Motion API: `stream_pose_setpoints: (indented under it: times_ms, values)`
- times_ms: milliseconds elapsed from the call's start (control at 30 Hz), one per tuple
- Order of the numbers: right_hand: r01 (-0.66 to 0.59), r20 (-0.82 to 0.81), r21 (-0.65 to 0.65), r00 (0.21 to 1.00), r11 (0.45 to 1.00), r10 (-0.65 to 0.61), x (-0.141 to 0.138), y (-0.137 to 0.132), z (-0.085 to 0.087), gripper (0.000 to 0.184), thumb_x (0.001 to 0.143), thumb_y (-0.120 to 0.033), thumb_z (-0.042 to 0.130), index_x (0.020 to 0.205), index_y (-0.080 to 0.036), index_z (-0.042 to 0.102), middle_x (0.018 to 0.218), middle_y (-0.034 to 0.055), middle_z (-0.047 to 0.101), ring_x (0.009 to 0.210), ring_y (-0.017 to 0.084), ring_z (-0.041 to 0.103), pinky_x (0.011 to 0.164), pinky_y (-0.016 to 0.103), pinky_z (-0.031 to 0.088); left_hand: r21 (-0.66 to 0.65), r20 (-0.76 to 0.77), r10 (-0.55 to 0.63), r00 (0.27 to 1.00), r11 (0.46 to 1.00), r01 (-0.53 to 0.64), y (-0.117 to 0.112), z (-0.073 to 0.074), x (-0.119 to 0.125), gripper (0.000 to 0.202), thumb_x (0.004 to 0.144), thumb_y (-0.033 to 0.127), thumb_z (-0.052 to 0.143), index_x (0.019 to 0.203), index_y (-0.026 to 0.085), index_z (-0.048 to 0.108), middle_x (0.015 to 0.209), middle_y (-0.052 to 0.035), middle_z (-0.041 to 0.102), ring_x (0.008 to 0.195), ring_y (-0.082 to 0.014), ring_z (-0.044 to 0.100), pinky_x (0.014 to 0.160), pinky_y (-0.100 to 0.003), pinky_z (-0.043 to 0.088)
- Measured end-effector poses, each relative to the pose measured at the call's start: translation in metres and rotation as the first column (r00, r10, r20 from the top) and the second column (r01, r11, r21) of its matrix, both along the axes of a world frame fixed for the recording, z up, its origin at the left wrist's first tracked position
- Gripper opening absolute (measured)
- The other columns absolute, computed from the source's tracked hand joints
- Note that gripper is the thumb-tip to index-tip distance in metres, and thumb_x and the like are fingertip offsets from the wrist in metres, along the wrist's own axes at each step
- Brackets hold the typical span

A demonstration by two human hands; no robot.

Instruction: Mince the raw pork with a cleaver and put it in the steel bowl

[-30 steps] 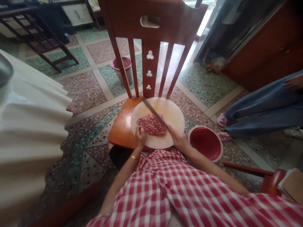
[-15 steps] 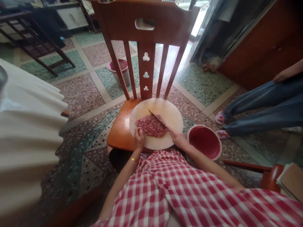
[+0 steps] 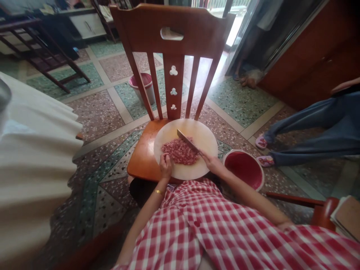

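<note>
A round, pale cutting board (image 3: 204, 138) lies on the wooden chair seat in front of me. Spread over its middle is a heap of minced meat (image 3: 180, 154). My right hand (image 3: 209, 160) is closed round the handle of a kitchen knife (image 3: 187, 141), whose blade slants away to the left over the meat. At the near left edge of the board, my left hand (image 3: 165, 166) is closed, fingers curled beside the meat. Whether those fingers grip anything is hidden.
The board's chair (image 3: 144, 157) has its slatted back on the far side. Close on the right stands a red-lined bucket (image 3: 243, 168); another bin (image 3: 143, 88) is behind the chair. A person in jeans (image 3: 306, 127) stands at right. A cloth-draped table (image 3: 33, 157) is at left.
The knife blade has tilted slightly and shows more of its flat side. My left hand keeps its place by the board's edge. The view has shifted a little.
</note>
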State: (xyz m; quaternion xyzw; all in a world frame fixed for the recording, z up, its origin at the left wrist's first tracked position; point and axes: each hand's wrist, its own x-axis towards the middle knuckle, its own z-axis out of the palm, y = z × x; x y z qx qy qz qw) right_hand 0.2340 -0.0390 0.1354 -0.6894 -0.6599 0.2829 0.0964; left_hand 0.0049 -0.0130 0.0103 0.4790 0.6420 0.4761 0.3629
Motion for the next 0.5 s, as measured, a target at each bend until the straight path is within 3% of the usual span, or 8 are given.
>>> stream_pose_setpoints:
  times_ms: [133,200,267,367,433,500]
  values:
    - [0.009,-0.162,0.174,0.987,0.985,0.02,-0.002,0.003,0.032,0.044,0.095,-0.029,0.039,0.138,-0.025,0.047,0.128,0.0037,0.059,0.115,0.02,0.059,0.097,0.033,0.048,-0.015,0.0,-0.005,1.0,1.0,0.005,0.0,-0.001,0.0,0.023,0.088,0.036,0.04,0.094,0.019,0.055,0.085,-0.0037,0.059,0.081,-0.0161,0.056,0.079,-0.029,0.045]
    - [0.013,-0.181,0.27,0.983,0.963,0.038,-0.006,0.001,0.035,0.046,0.095,-0.028,0.039,0.14,-0.023,0.045,0.132,0.0046,0.056,0.119,0.019,0.056,0.101,0.033,0.045,-0.02,-0.001,-0.004,1.0,1.0,0.004,0.0,0.0,0.0,0.024,0.088,0.036,0.039,0.094,0.018,0.055,0.084,-0.0035,0.059,0.08,-0.0158,0.055,0.078,-0.029,0.044]
    - [0.001,-0.134,0.22,0.991,0.976,0.029,-0.008,-0.001,0.021,0.046,0.094,-0.026,0.041,0.139,-0.023,0.045,0.13,0.0058,0.058,0.118,0.021,0.057,0.1,0.035,0.046,-0.012,0.007,-0.003,1.0,1.0,0.003,-0.001,0.0,0.001,0.024,0.088,0.036,0.039,0.094,0.018,0.055,0.084,-0.0036,0.058,0.079,-0.0159,0.055,0.077,-0.029,0.044]
    - [-0.004,-0.062,-0.006,0.998,1.0,0.004,-0.004,-0.003,-0.002,0.045,0.092,-0.025,0.043,0.137,-0.026,0.049,0.124,0.0055,0.062,0.112,0.024,0.061,0.094,0.039,0.05,-0.001,0.01,-0.003,1.0,1.0,0.003,0.0,0.001,0.001,0.024,0.088,0.036,0.04,0.093,0.018,0.055,0.085,-0.0041,0.058,0.08,-0.0163,0.055,0.078,-0.029,0.044]
    - [0.013,-0.091,-0.042,0.996,0.999,-0.017,0.0,-0.001,0.002,0.044,0.093,-0.026,0.042,0.137,-0.028,0.049,0.122,0.004,0.064,0.111,0.023,0.061,0.094,0.039,0.05,-0.007,0.007,-0.004,1.0,1.0,0.004,0.0,0.001,0.001,0.023,0.088,0.036,0.04,0.093,0.019,0.055,0.085,-0.0041,0.059,0.08,-0.0165,0.056,0.078,-0.029,0.044]
    - [0.033,-0.154,0.047,0.988,0.998,-0.025,0.001,0.003,0.018,0.045,0.094,-0.029,0.04,0.138,-0.028,0.046,0.122,0.0028,0.064,0.111,0.021,0.061,0.095,0.036,0.05,-0.016,0.008,-0.015,1.0,1.0,0.015,-0.001,0.001,0.001,0.023,0.088,0.036,0.04,0.093,0.019,0.055,0.085,-0.004,0.059,0.081,-0.0165,0.056,0.078,-0.029,0.044]
